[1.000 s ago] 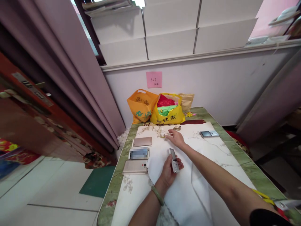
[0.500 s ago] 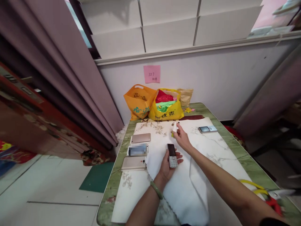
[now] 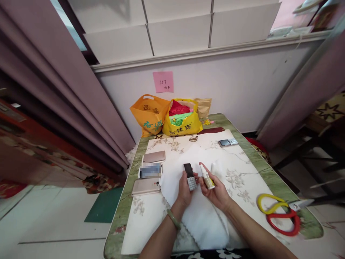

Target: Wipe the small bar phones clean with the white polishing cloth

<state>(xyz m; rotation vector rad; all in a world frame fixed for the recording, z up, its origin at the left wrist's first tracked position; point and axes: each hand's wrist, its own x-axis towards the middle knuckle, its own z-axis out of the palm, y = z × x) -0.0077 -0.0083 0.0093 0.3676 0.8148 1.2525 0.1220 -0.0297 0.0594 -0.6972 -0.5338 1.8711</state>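
My left hand is closed around a silver keypad phone, its dark screen and keys facing up. Close beside it, my right hand grips a small white spray bottle with a yellowish label, nozzle tilted up toward the far left. Under both hands a white cloth with a scalloped edge lies spread on the table. Three smartphones lie in a column at the left: a rose-gold one, one with its screen up and a gold one.
Large scissors with yellow and red handles lie at the right edge. Another keypad phone rests at the far right. Behind stand an orange bag, a stuffed yellow bag and a brown pouch against the wall.
My right hand has drawn the spray bottle back from the far part of the table to beside the keypad phone. The view has shifted, bringing the scissors fully into sight.
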